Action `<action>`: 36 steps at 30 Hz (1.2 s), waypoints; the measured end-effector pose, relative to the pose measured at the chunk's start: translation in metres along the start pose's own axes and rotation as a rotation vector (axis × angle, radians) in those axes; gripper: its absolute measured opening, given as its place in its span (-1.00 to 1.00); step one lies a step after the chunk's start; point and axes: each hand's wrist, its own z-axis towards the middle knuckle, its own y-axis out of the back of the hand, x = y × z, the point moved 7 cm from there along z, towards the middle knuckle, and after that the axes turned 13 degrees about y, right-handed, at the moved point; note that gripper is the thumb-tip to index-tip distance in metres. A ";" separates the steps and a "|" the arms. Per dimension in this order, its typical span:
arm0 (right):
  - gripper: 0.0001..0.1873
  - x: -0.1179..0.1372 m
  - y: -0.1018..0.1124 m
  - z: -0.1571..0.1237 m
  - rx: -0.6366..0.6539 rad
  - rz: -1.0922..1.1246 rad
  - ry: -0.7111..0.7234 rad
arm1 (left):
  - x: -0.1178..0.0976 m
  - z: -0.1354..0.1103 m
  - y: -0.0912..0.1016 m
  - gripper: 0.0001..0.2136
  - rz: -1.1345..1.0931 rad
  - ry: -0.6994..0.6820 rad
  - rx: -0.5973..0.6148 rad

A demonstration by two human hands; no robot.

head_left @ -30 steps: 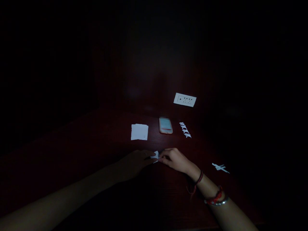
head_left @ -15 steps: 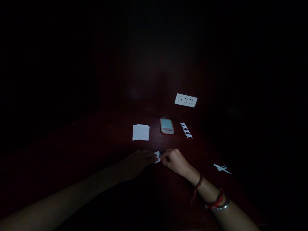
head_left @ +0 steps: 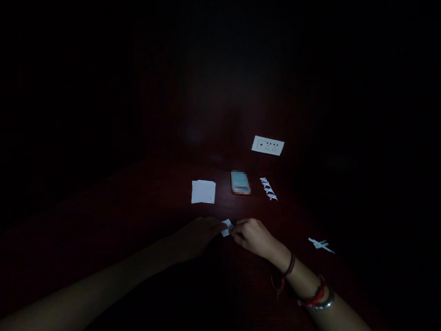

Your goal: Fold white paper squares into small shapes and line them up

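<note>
A small piece of white paper (head_left: 227, 228) lies between my two hands low in the middle of the head view. My left hand (head_left: 203, 232), in shadow with a ring on one finger, is closed on the paper's left side. On the right side, my right hand (head_left: 251, 233) pinches the paper's edge with bent fingers. Beyond the left hand is a stack of white paper squares (head_left: 203, 191). Several small folded paper pieces (head_left: 268, 189) lie in a slanting row farther right.
A phone-like rectangular object (head_left: 240, 182), blurred out, lies behind my hands on the dark red table (head_left: 165, 197). Thin white paper strips (head_left: 321, 245) are heaped at the right. A white socket panel (head_left: 268, 145) sits at the back. The surroundings are very dark.
The paper between my hands shows a flatter, broader face than before. My right hand has shifted slightly; the whole view has moved a little, so everything sits slightly lower and to the right.
</note>
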 end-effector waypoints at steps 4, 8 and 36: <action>-0.79 0.002 0.001 0.000 0.021 -0.051 -0.013 | -0.002 0.000 -0.003 -0.50 0.019 -0.038 0.021; -0.78 0.006 0.002 0.000 0.060 -0.063 0.017 | 0.000 0.002 -0.006 -0.51 0.025 -0.045 0.013; -0.77 0.004 0.003 -0.002 0.131 -0.062 0.048 | 0.000 0.001 -0.006 -0.55 0.010 -0.038 0.010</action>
